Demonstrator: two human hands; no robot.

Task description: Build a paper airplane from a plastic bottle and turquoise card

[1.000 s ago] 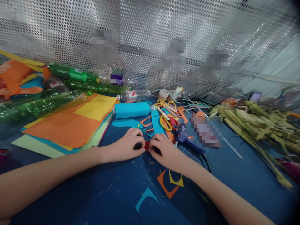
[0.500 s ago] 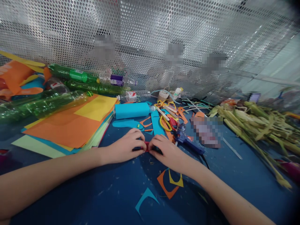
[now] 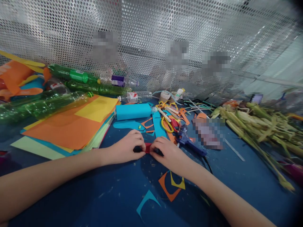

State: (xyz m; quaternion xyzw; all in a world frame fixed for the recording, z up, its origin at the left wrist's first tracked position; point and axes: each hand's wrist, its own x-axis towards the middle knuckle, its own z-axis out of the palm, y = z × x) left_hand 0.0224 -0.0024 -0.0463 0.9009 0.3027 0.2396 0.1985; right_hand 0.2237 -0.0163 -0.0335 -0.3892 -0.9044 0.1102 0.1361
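Item: small red piece (image 3: 147, 147), probably paper, at the centre of the blue table (image 3: 106, 195), between the two hands. Much of it is covered by fingers; its full shape cannot be told, nor whether it rests on the surface or just above it.

Left hand (image 3: 126, 146): thumb and fingertips pinched on the red piece's left end.

Right hand (image 3: 170, 154): same pinch, at its right end. The hands are near each other, a short red stretch showing between them.

Step in hand, as judged: shaping or creasing the red piece with the fingertips. The next move seems to call for even pressure from both thumbs and level ends, lest the piece skew or slip.

Beyond the hands: one bottle in blue paper (image 3: 133, 111), lying on its side; one blue glue gun (image 3: 191, 143), just beside the right hand; one yellow loop (image 3: 168, 130), perhaps a scissors handle, among strips and scraps.

Nearer the person: one blue offcut (image 3: 148, 194); one orange offcut (image 3: 165, 190), with a yellow offcut (image 3: 174, 183) against it.

Left: stack of coloured paper (image 3: 63, 129), orange and yellow uppermost.

Right: heap of corn husks (image 3: 258, 126).
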